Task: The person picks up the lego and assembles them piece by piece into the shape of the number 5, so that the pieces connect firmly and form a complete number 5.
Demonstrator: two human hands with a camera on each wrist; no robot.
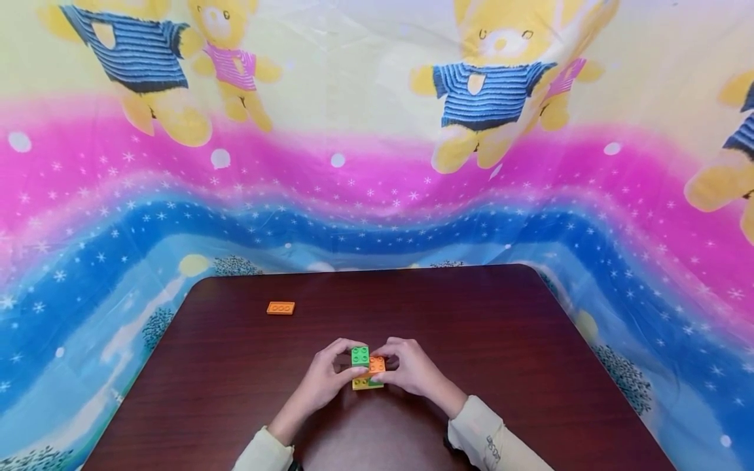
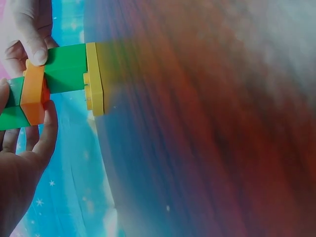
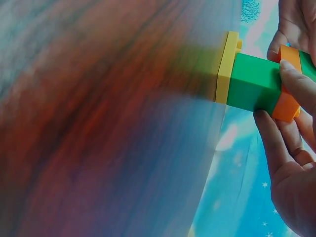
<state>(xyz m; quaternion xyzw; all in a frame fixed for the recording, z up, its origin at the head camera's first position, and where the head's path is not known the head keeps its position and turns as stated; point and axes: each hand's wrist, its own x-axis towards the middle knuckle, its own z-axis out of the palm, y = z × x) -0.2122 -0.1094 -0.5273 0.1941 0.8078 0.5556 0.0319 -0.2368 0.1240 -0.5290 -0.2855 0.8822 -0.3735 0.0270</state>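
A small stack of toy building bricks stands on the table between both hands. At its foot is a flat yellow brick [image 1: 359, 384], and a tall green brick [image 3: 254, 81] sits over part of it. Above that lies a flat orange brick [image 1: 377, 364], shifted so its studs show on the right. The upper green brick [image 1: 360, 356] crowns the left side. My left hand [image 1: 324, 374] pinches this upper brick between thumb and fingers, close to the orange one. From the right, my right hand [image 1: 412, 369] grips the orange brick, a fingertip near the lower green brick.
A separate flat orange brick [image 1: 281, 308] lies farther back on the left of the dark wooden table [image 1: 471, 314]. Behind the table hangs a printed cloth [image 1: 377, 170] with bears, which also runs down both sides.
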